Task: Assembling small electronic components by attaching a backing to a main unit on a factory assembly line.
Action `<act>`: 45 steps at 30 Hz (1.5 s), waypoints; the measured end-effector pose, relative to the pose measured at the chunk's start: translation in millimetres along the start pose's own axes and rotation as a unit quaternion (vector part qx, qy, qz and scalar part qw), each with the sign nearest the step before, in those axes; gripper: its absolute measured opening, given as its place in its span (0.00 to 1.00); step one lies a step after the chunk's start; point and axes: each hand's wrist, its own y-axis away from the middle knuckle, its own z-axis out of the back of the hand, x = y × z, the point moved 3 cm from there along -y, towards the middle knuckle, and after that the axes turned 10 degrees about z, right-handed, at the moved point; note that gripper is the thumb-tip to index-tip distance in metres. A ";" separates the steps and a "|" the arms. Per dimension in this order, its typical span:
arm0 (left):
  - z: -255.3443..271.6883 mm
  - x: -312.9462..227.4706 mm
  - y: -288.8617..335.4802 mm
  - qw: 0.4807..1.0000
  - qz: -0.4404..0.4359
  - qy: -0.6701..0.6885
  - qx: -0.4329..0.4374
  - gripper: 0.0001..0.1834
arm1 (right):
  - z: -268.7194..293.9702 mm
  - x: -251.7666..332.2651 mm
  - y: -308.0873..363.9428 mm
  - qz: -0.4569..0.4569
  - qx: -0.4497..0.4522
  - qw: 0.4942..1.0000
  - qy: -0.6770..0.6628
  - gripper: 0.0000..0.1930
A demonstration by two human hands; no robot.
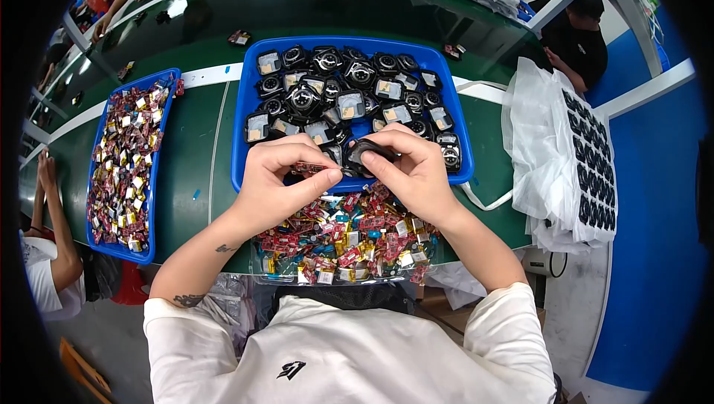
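Note:
My left hand (277,179) pinches a small red circuit board (306,169) between thumb and fingers, partly covered by them. Close beside it, my right hand (418,173) grips a black watch case (360,154), its thumb on the case. Both hands are over the near edge of a blue tray (241,118) full of black watch cases (359,74), some showing round backs and others open insides. Below my hands lies a heap of red circuit boards (349,255) with white, yellow and blue parts. Whether board and case touch is hidden.
A second blue tray (154,173) heaped with similar boards stands left on the green conveyor table (195,151). At right, sheets of white packing (532,159) hold rows of black parts (593,159). Co-workers' arms (56,203) show at left; another person (576,40) is at far right.

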 end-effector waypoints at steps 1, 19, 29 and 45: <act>0.2 -1.0 0.5 1.000 -0.020 -0.024 -0.007 0.03 | -2.4 3.6 -0.2 0.005 -0.003 1.000 0.010 0.08; -5.4 1.2 4.6 0.987 0.152 -0.023 -0.045 0.05 | -16.2 3.9 10.4 -0.079 0.015 0.994 -0.077 0.15; -7.0 1.2 4.5 0.987 0.145 -0.038 -0.055 0.05 | -17.4 4.1 10.9 -0.065 0.020 0.997 -0.041 0.13; -11.1 -3.6 6.2 0.990 0.082 -0.102 -0.053 0.04 | -16.2 5.6 12.4 -0.075 -0.036 0.995 -0.047 0.09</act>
